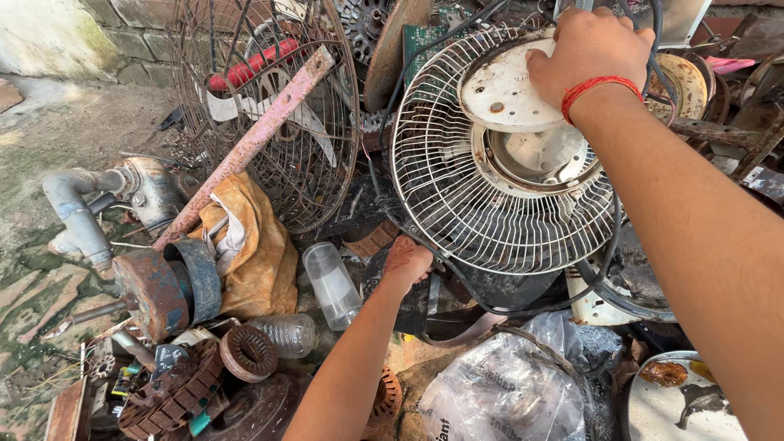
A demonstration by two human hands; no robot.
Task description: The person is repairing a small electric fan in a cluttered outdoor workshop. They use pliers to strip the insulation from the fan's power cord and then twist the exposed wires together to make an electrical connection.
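Observation:
A white wire fan guard point(490, 212) leans tilted in a scrap pile, with a stained white round centre plate point(502, 94) loose at its middle. My right hand point(588, 49), a red thread on its wrist, grips the top edge of that round plate. Lower down, my left hand point(406, 261) is closed on the guard's bottom rim beside a black cable point(523, 309) that loops under the guard.
A rusty wire fan cage point(318, 163) with a pink metal bar point(253, 139) stands to the left. Below lie clear plastic bottles point(331, 284), an orange cloth point(257, 245), a rusty motor point(155, 290), copper-wound stators point(175, 392) and a plastic bag point(506, 392).

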